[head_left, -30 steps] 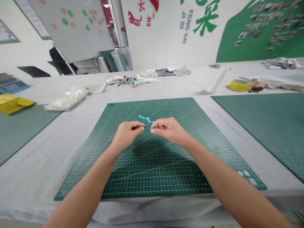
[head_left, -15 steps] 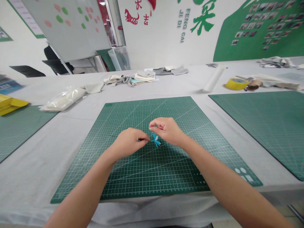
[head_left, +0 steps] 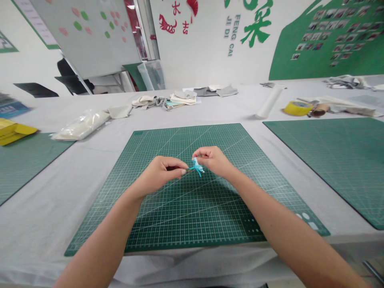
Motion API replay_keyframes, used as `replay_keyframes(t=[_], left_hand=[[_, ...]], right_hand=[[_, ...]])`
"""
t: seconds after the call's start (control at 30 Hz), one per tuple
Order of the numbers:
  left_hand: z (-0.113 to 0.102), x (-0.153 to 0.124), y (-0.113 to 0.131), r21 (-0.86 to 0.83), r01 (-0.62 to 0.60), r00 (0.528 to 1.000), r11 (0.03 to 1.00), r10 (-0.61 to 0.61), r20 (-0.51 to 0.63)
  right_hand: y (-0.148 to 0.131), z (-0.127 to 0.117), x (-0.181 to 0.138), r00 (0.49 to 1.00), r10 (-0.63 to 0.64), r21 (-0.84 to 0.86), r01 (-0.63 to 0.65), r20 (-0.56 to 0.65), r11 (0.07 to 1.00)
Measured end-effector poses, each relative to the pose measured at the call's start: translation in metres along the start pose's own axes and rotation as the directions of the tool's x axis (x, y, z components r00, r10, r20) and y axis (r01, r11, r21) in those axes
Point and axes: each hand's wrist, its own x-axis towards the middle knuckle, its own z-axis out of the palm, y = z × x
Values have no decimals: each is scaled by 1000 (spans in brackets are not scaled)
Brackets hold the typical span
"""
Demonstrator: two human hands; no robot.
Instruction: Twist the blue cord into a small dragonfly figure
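Both hands close on a small blue-and-white piece (head_left: pixel 198 167), held in the air above the green cutting mat (head_left: pixel 168 224). Thumb and forefinger of the left hand (head_left: pixel 160 173) pinch the thin stem (head_left: pixel 190 169) at its left side, while the right hand (head_left: pixel 215 161) nips its upper tip between thumb and forefinger. Knuckles face up, the hands angle inward, and bare forearms (head_left: pixel 105 232) reach forward over the near edge of the white-covered table (head_left: pixel 240 108).
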Motion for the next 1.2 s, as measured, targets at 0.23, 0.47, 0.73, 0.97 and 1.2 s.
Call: replay_keyframes(t=[0.23,0.47,0.73,0.97,1.2], left_hand=[[0,0,4,-77,28,989,997,-16,147],[0,0,3,-74,-41,964,996,58,259],[-4,-2,4,-93,-80,966,993,100,239],[-5,0,1,-106,-19,995,994,9,-100],[-9,6,-7,-132,29,940,991,-72,-333]], right_hand=[[-1,3,1,999,13,138,-19,43,990],[0,5,-1,997,-7,246,-12,77,969],[-1,2,0,996,24,271,-46,85,962],[3,3,1,990,74,217,-98,120,971],[-6,1,-3,987,54,98,-69,152,993]])
